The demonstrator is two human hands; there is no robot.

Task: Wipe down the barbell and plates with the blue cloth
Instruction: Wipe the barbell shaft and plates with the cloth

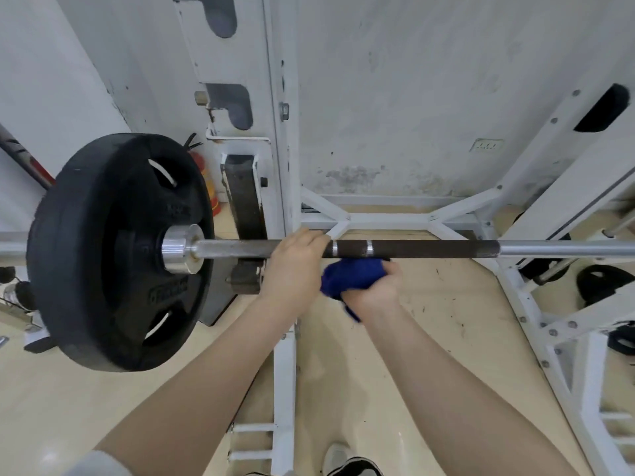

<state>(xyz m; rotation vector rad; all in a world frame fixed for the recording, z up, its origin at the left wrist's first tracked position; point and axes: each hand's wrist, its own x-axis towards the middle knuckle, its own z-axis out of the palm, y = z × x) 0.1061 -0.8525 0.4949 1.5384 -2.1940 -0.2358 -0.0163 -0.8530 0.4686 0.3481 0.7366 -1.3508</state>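
Head view. Barbell (412,249) lies level across the white rack (388,221), running from left edge to right edge of the frame. Its middle stretch is dark and rough-looking with two bright rings; the ends are bare bright metal.

One black plate (117,252) sits on the bar's left sleeve, hard against a shiny collar (178,249). The plate has oval hand slots and raised lettering too blurred to read.

Left hand (295,266) rests on top of the bar, just right of the rack upright, fingers curled over the far side and closed around the shaft.

Right hand (374,286) is just beside it, below the bar, palm up. Its fingers are closed around a bunched blue cloth (350,273). The top of the cloth touches the underside of the dark section, near the left bright ring; a corner hangs down past the wrist.

Both forearms are bare. Pale floor (446,310) beneath, scuffed with dark specks. More black plates (601,283) lie low at the right, behind the rack frame. A dark shoe (354,467) shows at the bottom edge.
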